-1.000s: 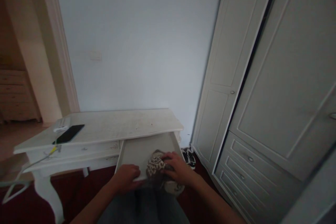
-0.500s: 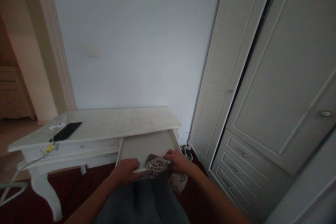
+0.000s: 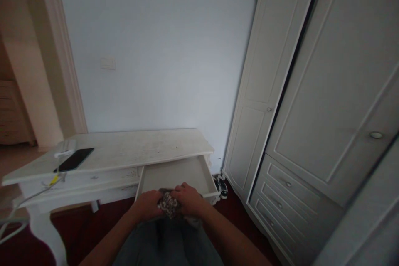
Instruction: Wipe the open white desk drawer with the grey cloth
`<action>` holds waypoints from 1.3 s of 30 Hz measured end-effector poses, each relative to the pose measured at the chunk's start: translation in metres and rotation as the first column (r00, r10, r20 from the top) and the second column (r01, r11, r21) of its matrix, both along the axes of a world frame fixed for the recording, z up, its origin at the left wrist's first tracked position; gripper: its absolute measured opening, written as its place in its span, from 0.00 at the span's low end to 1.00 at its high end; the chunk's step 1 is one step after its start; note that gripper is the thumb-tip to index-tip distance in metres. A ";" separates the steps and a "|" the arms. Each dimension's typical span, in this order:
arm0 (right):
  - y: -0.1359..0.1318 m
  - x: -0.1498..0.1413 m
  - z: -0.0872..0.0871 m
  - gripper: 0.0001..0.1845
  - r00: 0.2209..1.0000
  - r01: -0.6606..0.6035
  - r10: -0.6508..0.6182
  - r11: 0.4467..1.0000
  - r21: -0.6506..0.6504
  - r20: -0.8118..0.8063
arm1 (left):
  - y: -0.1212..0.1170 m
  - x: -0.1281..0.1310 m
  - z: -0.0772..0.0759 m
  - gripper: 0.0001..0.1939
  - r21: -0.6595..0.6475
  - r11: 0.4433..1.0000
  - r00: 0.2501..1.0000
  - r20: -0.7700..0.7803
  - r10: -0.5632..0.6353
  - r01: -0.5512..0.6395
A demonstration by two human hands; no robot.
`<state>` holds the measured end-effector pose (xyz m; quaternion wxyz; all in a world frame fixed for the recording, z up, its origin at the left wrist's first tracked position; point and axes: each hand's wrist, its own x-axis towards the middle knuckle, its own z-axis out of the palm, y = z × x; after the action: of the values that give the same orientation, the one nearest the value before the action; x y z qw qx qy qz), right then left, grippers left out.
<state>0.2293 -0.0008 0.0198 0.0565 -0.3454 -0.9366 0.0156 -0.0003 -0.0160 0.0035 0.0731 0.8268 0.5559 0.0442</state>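
Note:
A crumpled brown cloth with a white pattern (image 3: 169, 205) lies bunched between my two hands, over the front edge of a pulled-out drawer (image 3: 177, 172). My left hand (image 3: 149, 205) grips the cloth's left side, its fingers curled inward. On the other side my right hand (image 3: 189, 200) is closed on the cloth, and a fold hangs below its wrist. Both hands partly hide the drawer's front panel. The drawer belongs to a white, worn wooden desk (image 3: 140, 144).
On the desk's left lie a dark phone (image 3: 75, 160) and a white power strip (image 3: 66, 148) with a cable (image 3: 34, 195). To the right stands a large white wardrobe (image 3: 255, 116). Black-and-white shoes (image 3: 222, 186) rest on the red floor beside the desk.
My left hand has moved from the drawer's front edge onto the cloth. My right hand has brought the cloth leftward, and it is more bunched up now.

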 end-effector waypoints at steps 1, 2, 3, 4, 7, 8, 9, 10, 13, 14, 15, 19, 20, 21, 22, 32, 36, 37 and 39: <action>0.003 0.011 0.003 0.23 1.000 0.021 -0.022 0.999 -0.040 -0.007 | 0.000 0.000 -0.001 0.25 -0.001 1.000 1.000 0.017 -0.007 0.007; 0.005 0.025 0.007 0.21 0.998 0.060 -0.061 0.995 -0.083 -0.012 | 0.000 0.000 -0.001 0.25 0.004 1.000 0.999 0.037 -0.016 0.015; 0.008 0.042 0.010 0.20 0.993 0.113 -0.116 0.986 -0.119 -0.014 | -0.001 0.000 -0.001 0.25 0.013 1.000 0.998 0.055 -0.022 0.021; 0.010 0.059 0.014 0.19 0.984 0.173 -0.177 0.974 -0.145 -0.014 | -0.002 0.000 0.000 0.25 0.020 1.000 0.997 0.069 -0.026 0.024; 0.012 0.104 0.021 0.21 0.954 0.296 -0.301 0.941 -0.164 -0.010 | -0.005 0.000 0.006 0.29 0.027 0.999 0.994 0.106 -0.029 0.027; 0.012 0.113 0.022 0.22 0.950 0.305 -0.311 0.939 -0.161 -0.011 | -0.006 0.000 0.009 0.30 0.021 0.999 0.992 0.125 -0.035 0.033; 0.011 0.117 0.022 0.24 0.952 0.301 -0.307 0.940 -0.158 -0.013 | -0.007 0.000 0.010 0.32 0.017 0.999 0.988 0.151 -0.042 0.040; 0.010 0.116 0.021 0.25 0.954 0.294 -0.299 0.943 -0.156 -0.012 | -0.007 -0.001 0.011 0.33 0.016 0.999 0.982 0.181 -0.045 0.042; 0.004 0.085 0.015 0.30 0.964 0.258 -0.263 0.957 -0.133 -0.023 | -0.004 -0.004 0.008 0.31 0.022 0.999 0.955 0.294 -0.043 0.038; 0.003 0.067 0.012 0.31 0.968 0.241 -0.248 0.963 -0.122 -0.038 | -0.001 -0.005 0.005 0.31 0.035 0.999 0.940 0.338 -0.051 0.041; 0.002 0.046 0.009 0.32 0.974 0.212 -0.220 0.971 -0.115 -0.063 | 0.001 -0.007 0.002 0.30 0.053 0.998 0.922 0.383 -0.062 0.045; 0.001 -0.042 -0.002 0.41 0.982 0.115 -0.126 0.990 -0.085 -0.143 | 0.010 -0.014 -0.008 0.31 0.169 0.985 0.845 0.524 -0.108 0.020; 0.002 -0.058 -0.004 0.40 0.988 0.092 -0.100 0.993 -0.073 -0.118 | 0.012 -0.016 -0.010 0.31 0.182 0.983 0.832 0.545 -0.105 0.004; 0.002 -0.071 -0.004 0.38 0.993 0.066 -0.072 0.996 -0.061 -0.096 | 0.013 -0.016 -0.010 0.31 0.185 0.983 0.821 0.562 -0.097 -0.011; 0.002 -0.077 -0.005 0.36 0.996 0.035 -0.039 0.998 -0.053 -0.079 | 0.014 -0.017 -0.011 0.31 0.179 0.984 0.813 0.575 -0.088 -0.021; 0.002 0.076 0.013 0.21 0.988 0.114 -0.122 0.990 -0.081 -0.093 | 0.009 -0.010 -0.006 0.30 0.127 0.992 0.841 0.537 -0.060 -0.010; 0.002 0.106 0.010 0.24 0.968 0.212 -0.221 0.974 -0.081 -0.121 | 0.008 -0.009 -0.005 0.29 0.165 0.986 0.853 0.517 -0.071 -0.018; 0.002 0.101 0.008 0.24 0.967 0.210 -0.218 0.975 -0.074 -0.131 | 0.008 -0.009 -0.005 0.29 0.171 0.985 0.854 0.515 -0.073 -0.019; 0.001 0.078 0.004 0.26 0.971 0.180 -0.185 0.983 -0.048 -0.149 | 0.008 -0.010 -0.005 0.28 0.173 0.985 0.850 0.522 -0.069 -0.026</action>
<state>0.3077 -0.0003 0.0233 0.1236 -0.4287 -0.8934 0.0528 -0.0100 -0.0076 -0.0013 0.1505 0.7926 0.4993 0.3160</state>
